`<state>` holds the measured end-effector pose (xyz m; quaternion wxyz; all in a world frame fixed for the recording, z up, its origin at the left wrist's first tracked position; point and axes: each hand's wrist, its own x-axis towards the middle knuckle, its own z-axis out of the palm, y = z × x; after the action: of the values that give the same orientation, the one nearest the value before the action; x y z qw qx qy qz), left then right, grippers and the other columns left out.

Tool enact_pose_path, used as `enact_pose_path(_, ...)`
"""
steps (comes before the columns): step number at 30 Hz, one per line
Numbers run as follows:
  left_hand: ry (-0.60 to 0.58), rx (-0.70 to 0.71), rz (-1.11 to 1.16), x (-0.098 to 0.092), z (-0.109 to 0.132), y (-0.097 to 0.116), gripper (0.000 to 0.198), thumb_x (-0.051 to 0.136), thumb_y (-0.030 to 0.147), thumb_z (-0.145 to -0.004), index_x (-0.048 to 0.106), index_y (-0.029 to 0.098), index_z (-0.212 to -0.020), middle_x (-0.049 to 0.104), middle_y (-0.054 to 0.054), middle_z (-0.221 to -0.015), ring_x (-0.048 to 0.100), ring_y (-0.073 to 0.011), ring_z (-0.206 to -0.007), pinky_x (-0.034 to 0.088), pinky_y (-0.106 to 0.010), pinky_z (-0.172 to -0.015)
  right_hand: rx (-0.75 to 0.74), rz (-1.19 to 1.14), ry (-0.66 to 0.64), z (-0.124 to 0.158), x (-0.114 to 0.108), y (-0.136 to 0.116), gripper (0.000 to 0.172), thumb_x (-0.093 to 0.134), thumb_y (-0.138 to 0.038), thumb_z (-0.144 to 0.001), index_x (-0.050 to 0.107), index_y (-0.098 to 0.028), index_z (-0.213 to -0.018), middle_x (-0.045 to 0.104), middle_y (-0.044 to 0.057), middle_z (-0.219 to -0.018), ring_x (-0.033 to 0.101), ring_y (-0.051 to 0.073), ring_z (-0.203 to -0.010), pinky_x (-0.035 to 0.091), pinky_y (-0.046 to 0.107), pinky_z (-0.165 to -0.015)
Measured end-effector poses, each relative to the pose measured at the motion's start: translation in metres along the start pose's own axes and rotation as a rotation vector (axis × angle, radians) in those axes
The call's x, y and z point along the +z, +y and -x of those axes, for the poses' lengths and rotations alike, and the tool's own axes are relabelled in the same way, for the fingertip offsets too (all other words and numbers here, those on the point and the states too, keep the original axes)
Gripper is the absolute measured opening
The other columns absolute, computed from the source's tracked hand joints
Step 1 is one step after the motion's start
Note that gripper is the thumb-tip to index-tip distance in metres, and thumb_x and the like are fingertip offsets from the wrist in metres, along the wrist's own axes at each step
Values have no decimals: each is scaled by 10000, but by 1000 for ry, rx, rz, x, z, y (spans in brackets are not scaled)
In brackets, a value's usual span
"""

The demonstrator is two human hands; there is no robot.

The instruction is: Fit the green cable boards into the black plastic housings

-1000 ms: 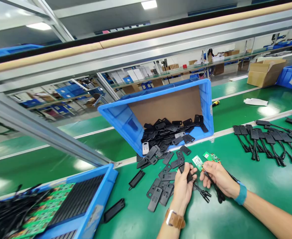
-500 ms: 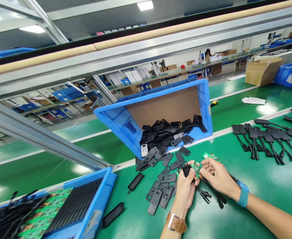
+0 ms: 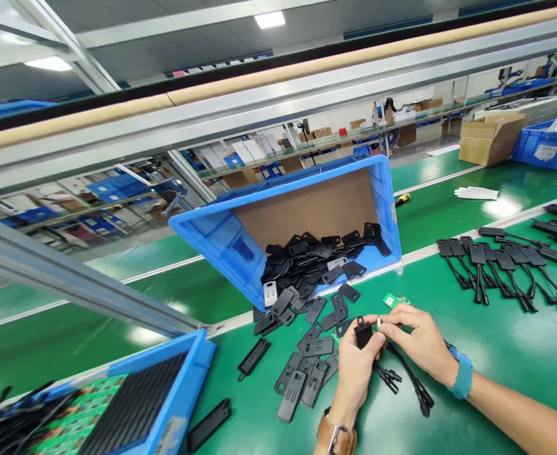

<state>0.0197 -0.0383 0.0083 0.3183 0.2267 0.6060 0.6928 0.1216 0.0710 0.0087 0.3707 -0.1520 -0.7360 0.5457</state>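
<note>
Left hand (image 3: 356,366) and right hand (image 3: 415,338) meet in front of the tipped blue plastic crate (image 3: 388,208)

In front of the crate, above the green counter (image 3: 510,354), the left hand grips a black rectangular plastic casing (image 3: 363,333), angled probably to suit the other hand. The right hand pinches a thin pale-edged piece (image 3: 379,324) just beside it; whether the two touch, I cannot tell. Black cables with round connectors (image 3: 415,382) trail away from the crate, seemingly leaving the grip clear. The crate lies on its side, perhaps so that flat black slotted covers (image 3: 291,395) can spread within reach before its mouth. To the crate's right, black cabled units (image 3: 478,254) lie fanned, likely to keep leads untangled. Left of the crate, a blue plastic tray (image 3: 186,382) groups green circuit boards (image 3: 100,404) beside narrow black strips (image 3: 136,404), presumably for easy picking.
</note>
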Motion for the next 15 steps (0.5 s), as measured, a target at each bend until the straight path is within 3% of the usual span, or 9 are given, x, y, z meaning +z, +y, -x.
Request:
enact_pose_path(10, 41, -5, -33, -1, -4, 2, 402, 831, 372, -681, 674, 162, -987, 591, 15, -696, 470, -86, -523, 382, -215, -511, 74, 8, 12, -6, -1, -6, 147, 683, -305, -867, 759, -210, -785, 657, 24, -734, 592, 175, -727, 466, 303, -709)
enact_pose_path(15, -2, 3, -46, -1, -3, -1, 365, 819, 360, -708, 671, 163, -977, 569, 23, -658, 472, -89, -525, 382, -212, -512, 79, 3, -5, -6, -1, -2, 239, 620, -355, -896, 680, -191, -734, 622, 29, -723, 562, 175, -706, 457, 299, -674)
